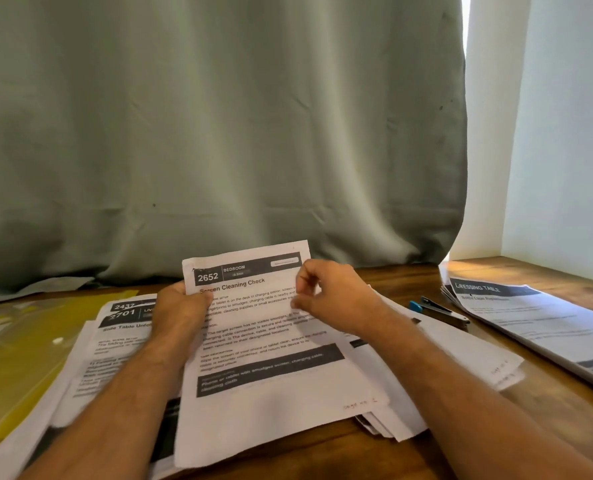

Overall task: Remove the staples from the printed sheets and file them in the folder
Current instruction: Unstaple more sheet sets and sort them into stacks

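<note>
Grey-green curtain hangs behind brown wooden bench. Yellow plastic folder lies open far left, appears to hold no printed sheets yet. Loose white printed sheets piled centre-left; second white stack right. Sheet headed "2652 Screen Cleaning Check" held mid-bench: left hand grips left edge, right hand pinches right edge near top. Black-and-blue staple remover rests just right of centre pile, untouched. Judgement: early-to-middle; filing not begun, right stack probably pending.
</note>
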`<state>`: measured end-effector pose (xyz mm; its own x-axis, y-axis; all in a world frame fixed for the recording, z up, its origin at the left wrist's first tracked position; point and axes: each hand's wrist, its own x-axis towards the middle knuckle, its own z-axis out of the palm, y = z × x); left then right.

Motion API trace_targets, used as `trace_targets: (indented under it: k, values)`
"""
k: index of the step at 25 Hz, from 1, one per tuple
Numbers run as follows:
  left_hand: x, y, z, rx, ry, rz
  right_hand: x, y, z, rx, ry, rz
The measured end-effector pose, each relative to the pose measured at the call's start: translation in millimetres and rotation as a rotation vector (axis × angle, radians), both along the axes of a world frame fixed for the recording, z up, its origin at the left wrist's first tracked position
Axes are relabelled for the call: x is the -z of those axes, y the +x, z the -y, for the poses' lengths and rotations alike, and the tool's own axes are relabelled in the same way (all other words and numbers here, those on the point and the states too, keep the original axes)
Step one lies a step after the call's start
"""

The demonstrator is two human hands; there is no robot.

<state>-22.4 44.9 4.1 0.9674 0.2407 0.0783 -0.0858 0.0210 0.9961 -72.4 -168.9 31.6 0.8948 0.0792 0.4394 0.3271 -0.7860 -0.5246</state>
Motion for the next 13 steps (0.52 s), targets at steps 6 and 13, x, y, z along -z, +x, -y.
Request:
trace_targets:
  k: [6,13]
  values:
    - [-3.7,-12.5,3.3,0.071,0.055,0.030,-2.2,24.1,-69.6,-0.051,-0.150,0.162]
    - [-13.4,-13.9,-18.6,-0.063,0.056,0.052,8.9,14.1,-69.7,0.037,-0.204,0.195]
